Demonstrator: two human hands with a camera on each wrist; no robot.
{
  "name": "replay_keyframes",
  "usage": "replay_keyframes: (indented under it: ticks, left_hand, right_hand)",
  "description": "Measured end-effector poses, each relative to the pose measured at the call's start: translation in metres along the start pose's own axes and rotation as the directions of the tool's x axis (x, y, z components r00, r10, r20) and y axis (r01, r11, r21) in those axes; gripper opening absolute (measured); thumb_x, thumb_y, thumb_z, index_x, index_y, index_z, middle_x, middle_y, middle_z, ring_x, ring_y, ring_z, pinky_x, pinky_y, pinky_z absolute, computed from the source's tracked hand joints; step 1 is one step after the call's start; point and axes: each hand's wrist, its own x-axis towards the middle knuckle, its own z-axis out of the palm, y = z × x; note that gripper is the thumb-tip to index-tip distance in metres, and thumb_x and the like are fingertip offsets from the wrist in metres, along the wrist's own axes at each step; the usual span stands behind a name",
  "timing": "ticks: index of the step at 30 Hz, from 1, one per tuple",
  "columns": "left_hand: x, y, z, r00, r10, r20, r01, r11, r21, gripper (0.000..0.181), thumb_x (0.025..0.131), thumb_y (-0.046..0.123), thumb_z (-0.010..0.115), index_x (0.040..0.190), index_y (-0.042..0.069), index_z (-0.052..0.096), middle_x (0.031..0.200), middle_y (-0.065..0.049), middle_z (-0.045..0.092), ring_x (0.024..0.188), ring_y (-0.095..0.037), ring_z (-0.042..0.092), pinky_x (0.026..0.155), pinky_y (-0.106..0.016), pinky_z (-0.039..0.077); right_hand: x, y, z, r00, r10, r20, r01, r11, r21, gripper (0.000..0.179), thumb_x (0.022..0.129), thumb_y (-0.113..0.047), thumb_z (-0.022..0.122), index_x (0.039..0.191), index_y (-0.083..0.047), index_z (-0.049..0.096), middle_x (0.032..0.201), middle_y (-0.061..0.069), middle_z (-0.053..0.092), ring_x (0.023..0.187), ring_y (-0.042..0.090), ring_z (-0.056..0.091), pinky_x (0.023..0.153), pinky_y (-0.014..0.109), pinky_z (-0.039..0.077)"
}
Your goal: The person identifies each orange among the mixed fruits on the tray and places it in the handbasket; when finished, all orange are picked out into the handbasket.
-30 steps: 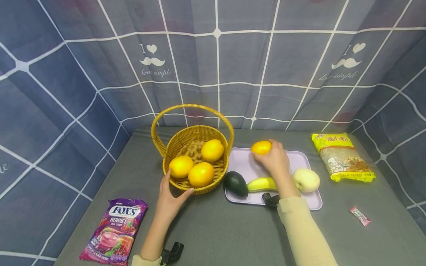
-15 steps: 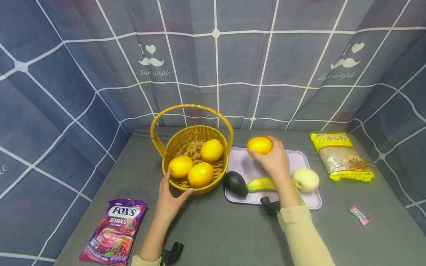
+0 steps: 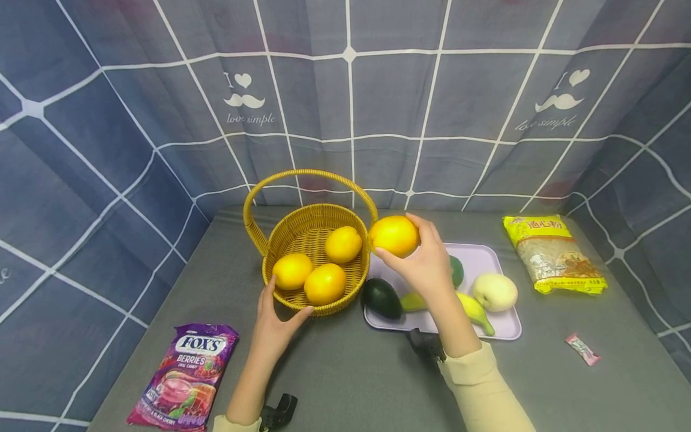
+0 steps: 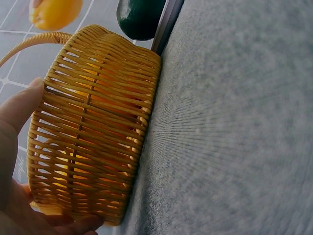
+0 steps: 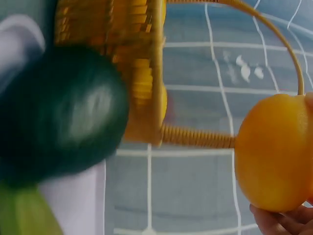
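My right hand (image 3: 426, 264) grips a yellow-orange lemon (image 3: 395, 236) in the air by the right side of the wicker basket (image 3: 318, 309), over the tray's back left corner. In the right wrist view this lemon (image 5: 274, 156) is beside the basket's handle, with fingertips under it. Several similar lemons (image 3: 326, 284) lie inside the basket. At the basket's near left, my left hand (image 3: 275, 327) holds its side, thumb and fingers spread around the wall. In the left wrist view, the thumb is at the rim and the fingers curl along the woven side (image 4: 93, 127).
A lilac tray (image 3: 507, 324) bears a dark green avocado (image 3: 382, 298), a banana (image 3: 475, 312), a pale round fruit (image 3: 495, 292) and a green item (image 3: 456, 271) partly behind my hand. Around it are a yellow food packet (image 3: 555, 255), a small wrapped candy (image 3: 583, 349) and a purple candy bag (image 3: 183, 377).
My right hand has lifted the lemon from the back of the tray and moved it left to the basket's handle, uncovering the green item. My left hand has stayed on the basket.
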Motion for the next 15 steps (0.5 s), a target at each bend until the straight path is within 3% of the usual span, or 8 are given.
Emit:
replay_keyframes:
  ticks: [7,15]
  left_hand:
    - [-0.001,0.000,-0.001,1.000,-0.005,0.003,0.005,1.000,0.003,0.107,0.078,0.055,0.074,0.156,0.026,0.007,0.158,-0.020,0.008,0.141,-0.045,0.015,0.104,-0.068,0.019]
    - [0.000,0.000,0.000,1.000,-0.006,0.000,0.006,1.000,0.000,0.106,0.078,0.055,0.074,0.156,0.025,0.008,0.158,-0.020,0.009,0.141,-0.045,0.016,0.104,-0.067,0.020]
  right_hand:
    - [-0.008,-0.016,0.015,0.995,-0.088,0.053,0.083,0.993,0.088,0.082,0.070,-0.046,0.083,0.138,-0.017,0.048,0.131,0.003,0.051,0.109,0.023,0.052,0.091,0.047,0.045]
    - [-0.010,-0.029,0.041,0.975,-0.207,0.081,0.201,0.977,0.077,0.082,0.068,-0.051,0.083,0.135,-0.017,0.051,0.129,0.000,0.052,0.109,0.022,0.055,0.088,0.046,0.048]
